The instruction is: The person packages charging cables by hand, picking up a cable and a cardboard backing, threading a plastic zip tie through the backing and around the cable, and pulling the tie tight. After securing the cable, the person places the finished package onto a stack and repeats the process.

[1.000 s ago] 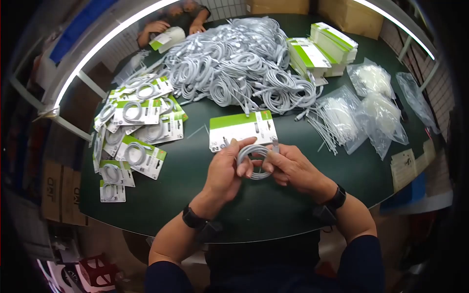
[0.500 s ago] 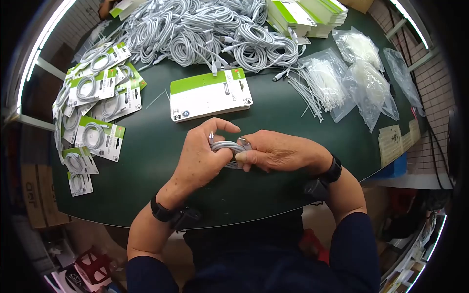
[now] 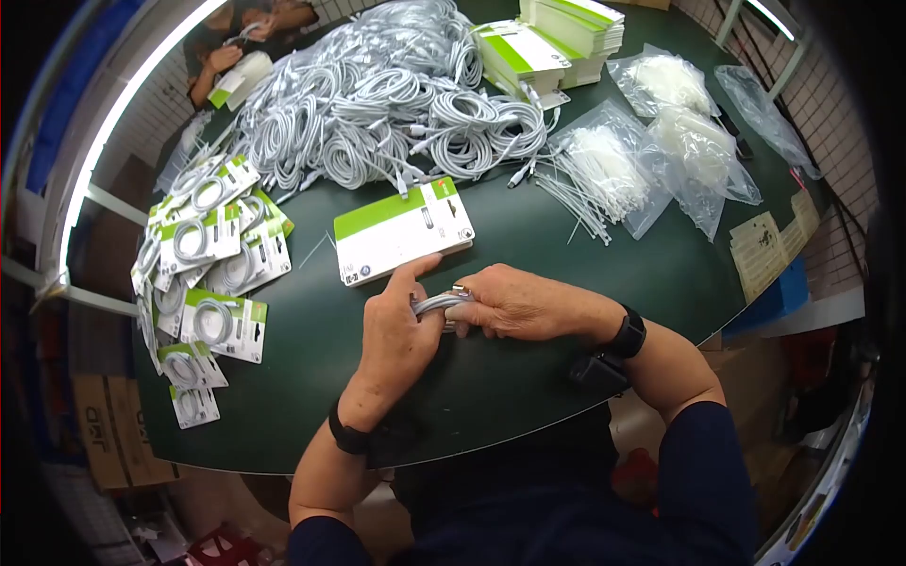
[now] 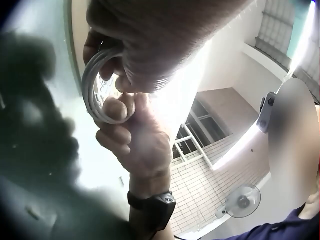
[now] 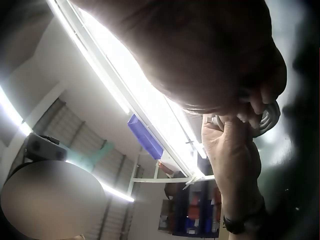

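Note:
A coiled grey-white cable (image 3: 444, 304) is held between both hands above the dark green table, in front of a stack of green-and-white cards (image 3: 404, 232). The left hand (image 3: 394, 325) curls its thumb and fingers round the coil's left side, its index finger reaching toward the cards. Pinching the right side, near a metal plug, is the right hand (image 3: 528, 304). In the left wrist view the coil (image 4: 91, 90) shows as a ring with fingers of both hands through and around it. The right wrist view shows part of the coil (image 5: 270, 119) beyond the fingers.
A large heap of coiled cables (image 3: 359, 104) lies at the back, card stacks (image 3: 524, 52) to its right. Carded cables (image 3: 209, 245) overlap at left. Bags of white ties (image 3: 613, 165) lie at right, with loose ties beside them. Another person's hands (image 3: 225, 58) show at the far left.
The head view has shifted. Both hands keep hold of the coil, which has turned from a face-on ring to nearly edge-on, with the right hand now laid more across it.

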